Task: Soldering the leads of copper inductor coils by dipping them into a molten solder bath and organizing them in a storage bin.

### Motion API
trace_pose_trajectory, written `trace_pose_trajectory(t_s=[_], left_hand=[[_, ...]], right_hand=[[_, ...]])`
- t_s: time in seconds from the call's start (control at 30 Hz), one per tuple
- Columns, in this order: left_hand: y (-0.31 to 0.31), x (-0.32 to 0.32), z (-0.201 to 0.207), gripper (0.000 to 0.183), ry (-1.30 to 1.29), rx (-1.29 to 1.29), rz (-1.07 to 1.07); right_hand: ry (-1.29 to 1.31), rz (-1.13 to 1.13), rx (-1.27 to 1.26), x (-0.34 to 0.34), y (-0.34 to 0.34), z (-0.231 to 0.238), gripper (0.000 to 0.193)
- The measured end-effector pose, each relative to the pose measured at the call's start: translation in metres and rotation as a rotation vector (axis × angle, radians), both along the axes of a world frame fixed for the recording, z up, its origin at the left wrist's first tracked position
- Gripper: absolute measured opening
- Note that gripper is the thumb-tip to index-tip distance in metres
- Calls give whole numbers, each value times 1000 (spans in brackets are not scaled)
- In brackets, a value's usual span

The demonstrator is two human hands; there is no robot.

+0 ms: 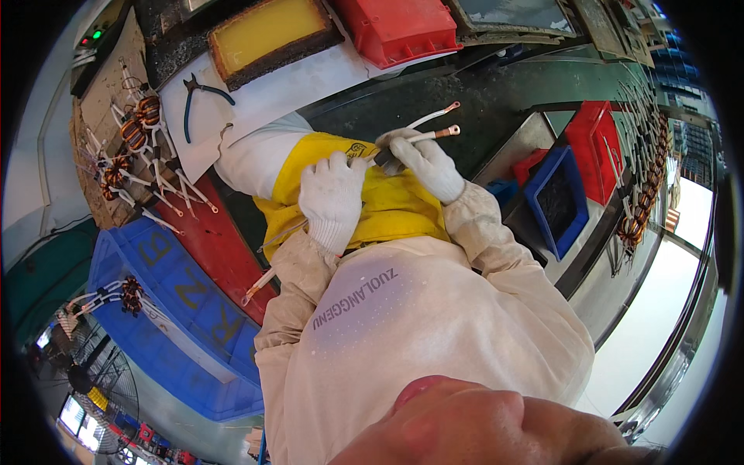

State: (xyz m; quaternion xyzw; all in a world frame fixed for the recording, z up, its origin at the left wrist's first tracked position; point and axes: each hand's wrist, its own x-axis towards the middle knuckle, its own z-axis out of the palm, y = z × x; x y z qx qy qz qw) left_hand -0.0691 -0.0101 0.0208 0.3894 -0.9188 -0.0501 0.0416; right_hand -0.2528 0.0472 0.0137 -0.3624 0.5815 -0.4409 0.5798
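Both hands wear white knitted gloves and meet in front of me over a yellow cloth (314, 159) across my lap. My right hand (425, 161) closes round two white-sleeved cables (428, 118), whose copper ring lugs stick out beyond the fingers. A small dark piece (383, 158) shows between the hands; its kind is unclear. Beside it, my left hand (333, 194) is closed with curled fingers, and what it grips is hidden. Another white lead (262, 282) with a lug comes out from under my left forearm.
Copper-wound ring coils (133, 133) with white leads lie at left, near blue-handled cutters (188, 108). A yellow-filled tray (271, 39) and red bin (403, 31) stand ahead. A large blue crate (167, 310) is at left; a blue tray (556, 201) and more coils (642, 205) are at right.
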Motion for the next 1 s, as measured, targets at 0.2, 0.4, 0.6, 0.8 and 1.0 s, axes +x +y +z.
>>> trace_pose_trajectory(t_s=[0.2, 0.4, 0.6, 0.8, 1.0], left_hand=[[1, 2, 5, 15, 142, -52, -35], [0, 3, 0, 19, 203, -85, -20], [0, -3, -3, 18, 62, -41, 11], [-8, 8, 3, 20, 165, 91, 16], [-8, 9, 6, 22, 198, 168, 6]], right_hand=[[-53, -38, 228, -9, -14, -33, 38], [-149, -8, 151, -15, -15, -25, 33], [53, -161, 87, -29, -4, -23, 34], [-241, -120, 60, -44, 7, -30, 38], [-316, -436, 68, -47, 7, -48, 47]])
